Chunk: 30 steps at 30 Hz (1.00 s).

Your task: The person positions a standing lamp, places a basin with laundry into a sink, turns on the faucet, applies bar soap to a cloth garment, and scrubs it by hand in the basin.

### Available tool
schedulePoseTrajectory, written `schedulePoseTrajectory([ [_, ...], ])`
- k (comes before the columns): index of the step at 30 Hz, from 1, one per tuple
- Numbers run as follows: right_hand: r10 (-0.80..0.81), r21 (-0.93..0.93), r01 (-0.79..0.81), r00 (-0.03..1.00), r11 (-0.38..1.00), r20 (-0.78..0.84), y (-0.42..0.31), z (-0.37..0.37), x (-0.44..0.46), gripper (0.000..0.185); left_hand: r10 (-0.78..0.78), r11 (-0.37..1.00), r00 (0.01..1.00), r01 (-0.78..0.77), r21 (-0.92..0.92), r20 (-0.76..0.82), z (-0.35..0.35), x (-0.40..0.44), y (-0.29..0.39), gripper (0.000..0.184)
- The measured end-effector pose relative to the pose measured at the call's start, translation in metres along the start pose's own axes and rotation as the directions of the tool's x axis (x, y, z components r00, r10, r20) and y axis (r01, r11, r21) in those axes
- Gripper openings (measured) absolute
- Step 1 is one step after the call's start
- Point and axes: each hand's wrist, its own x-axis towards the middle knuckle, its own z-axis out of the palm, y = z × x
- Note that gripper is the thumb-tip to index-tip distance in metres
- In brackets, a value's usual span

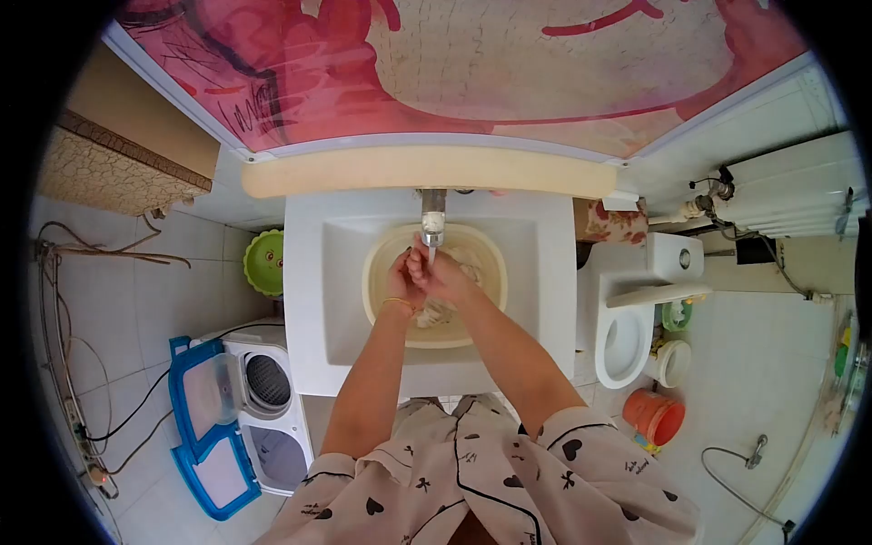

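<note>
My left hand (408, 278) and my right hand (443, 274) are pressed together just below the spout of the metal faucet (433, 221). The fingers of both are curled against each other, and no object shows between them. A thin band circles my left wrist. Beneath them a cream plastic basin (371, 304) stands in the white sink (306, 300). Pale wet-looking cloth (438, 316) lies in the basin, partly covered by my hands and forearms.
An open washing machine (295, 374) with blue-edged lids stands at left, below a green basin (264, 263). To the right are a toilet (622, 345), a white bucket (672, 363) and an orange bucket (656, 416). A cream ledge (427, 174) runs behind the faucet.
</note>
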Motion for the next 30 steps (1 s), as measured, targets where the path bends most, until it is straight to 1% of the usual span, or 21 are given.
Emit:
schedulePoseTrajectory([
  [1, 0.035, 0.045, -0.042, 0.988, 0.998, 0.149, -0.002, -0.001, 0.006, 0.047, -0.005, 0.999, 0.999, 0.003, 0.037, 0.045, 0.001, -0.003, 0.003, 0.026],
  [4, 0.052, 0.137, -0.082, 0.977, 0.987, 0.208, 0.002, 0.013, 0.018, 0.046, 0.057, 0.991, 0.998, -0.053, 0.123, -0.025, 0.009, -0.010, 0.006, 0.034],
  [7, -0.027, -0.008, 0.028, 0.991, 1.000, 0.128, 0.002, 0.024, 0.020, 0.048, 0.077, 0.994, 0.990, -0.068, 0.084, -0.116, 0.039, -0.019, 0.006, 0.040],
  [10, 0.039, -0.228, -0.016, 0.995, 0.973, 0.095, -0.004, 0.011, 0.013, 0.046, 0.019, 0.999, 0.999, -0.018, 0.031, -0.033, 0.010, 0.001, 0.002, 0.042],
  [11, -0.060, -0.501, 0.000, 0.993, 0.866, -0.104, -0.003, 0.006, 0.013, 0.043, -0.048, 0.999, 0.998, 0.049, 0.017, -0.045, 0.009, 0.006, -0.001, 0.041],
  [12, -0.210, -0.728, -0.048, 0.942, 0.684, -0.260, 0.001, -0.004, 0.012, 0.039, -0.116, 0.993, 0.992, 0.116, 0.000, -0.057, 0.022, 0.006, -0.007, 0.041],
  [13, -0.340, -0.856, -0.036, 0.909, 0.516, -0.243, 0.006, -0.019, 0.011, 0.034, -0.181, 0.983, 0.981, 0.181, -0.017, -0.066, 0.030, 0.007, -0.010, 0.041],
  [14, -0.463, -0.943, -0.068, 0.858, 0.325, -0.221, 0.012, -0.035, 0.011, 0.029, -0.174, 0.981, 0.984, 0.177, 0.083, -0.049, 0.032, 0.008, -0.011, 0.040],
  [15, -0.515, -0.982, 0.016, 0.853, 0.187, -0.084, 0.019, -0.061, 0.008, 0.023, -0.169, 0.969, 0.985, 0.172, 0.180, -0.033, 0.030, 0.010, -0.013, 0.038],
  [16, -0.544, -0.986, 0.078, 0.839, 0.149, -0.016, 0.018, -0.064, -0.002, 0.018, -0.166, 0.947, 0.986, 0.163, 0.276, -0.016, 0.025, 0.014, -0.016, 0.037],
  [17, -0.570, -0.985, 0.137, 0.820, 0.108, 0.051, 0.016, -0.068, -0.011, 0.016, -0.203, 0.926, 0.979, 0.197, 0.321, -0.014, 0.016, 0.023, -0.019, 0.032],
  [18, -0.593, -0.969, 0.177, 0.804, 0.172, 0.041, 0.008, -0.048, -0.028, 0.017, -0.241, 0.901, 0.970, 0.230, 0.367, -0.015, -0.001, 0.039, -0.024, 0.026],
  [19, -0.594, -0.958, 0.195, 0.804, 0.212, 0.032, 0.005, -0.048, -0.038, 0.021, -0.278, 0.873, 0.960, 0.260, 0.412, -0.017, 0.000, 0.044, -0.023, 0.021],
  [20, -0.596, -0.944, 0.214, 0.803, 0.251, 0.024, 0.003, -0.049, -0.047, 0.025, -0.314, 0.799, 0.947, 0.301, 0.520, -0.065, 0.002, 0.051, -0.024, 0.020],
  [22, -0.558, -0.937, 0.204, 0.829, 0.285, 0.011, 0.010, -0.070, -0.055, 0.034, -0.364, 0.607, 0.915, 0.375, 0.701, -0.174, 0.024, 0.058, -0.024, 0.017],
  [24, -0.654, -0.998, 0.055, 0.755, 0.006, 0.038, 0.018, -0.069, -0.067, 0.039, -0.169, 0.480, 0.985, 0.100, 0.872, -0.020, 0.029, 0.068, -0.030, 0.014],
  [25, -0.695, -0.991, -0.036, 0.716, -0.128, 0.064, 0.019, -0.063, -0.072, 0.042, -0.084, 0.386, 0.993, -0.039, 0.922, 0.077, 0.026, 0.072, -0.033, 0.013],
  [26, -0.712, -0.980, -0.093, 0.700, -0.176, 0.062, 0.020, -0.062, -0.073, 0.044, 0.041, 0.239, 0.988, -0.152, 0.959, 0.147, 0.019, 0.072, -0.033, 0.013],
  [27, -0.727, -0.963, -0.149, 0.683, -0.222, 0.062, 0.022, -0.065, -0.071, 0.047, 0.153, 0.075, 0.961, -0.246, 0.966, 0.233, 0.009, 0.069, -0.029, 0.013],
  [28, -0.742, -0.942, -0.206, 0.668, -0.265, 0.063, 0.025, -0.067, -0.071, 0.050, 0.247, -0.100, 0.911, -0.315, 0.944, 0.330, 0.006, 0.060, -0.023, 0.013],
  [30, -0.744, -0.871, -0.350, 0.667, -0.343, 0.025, 0.032, -0.067, -0.067, 0.056, 0.257, -0.246, 0.918, -0.241, 0.939, 0.303, 0.011, 0.033, -0.005, 0.014],
])
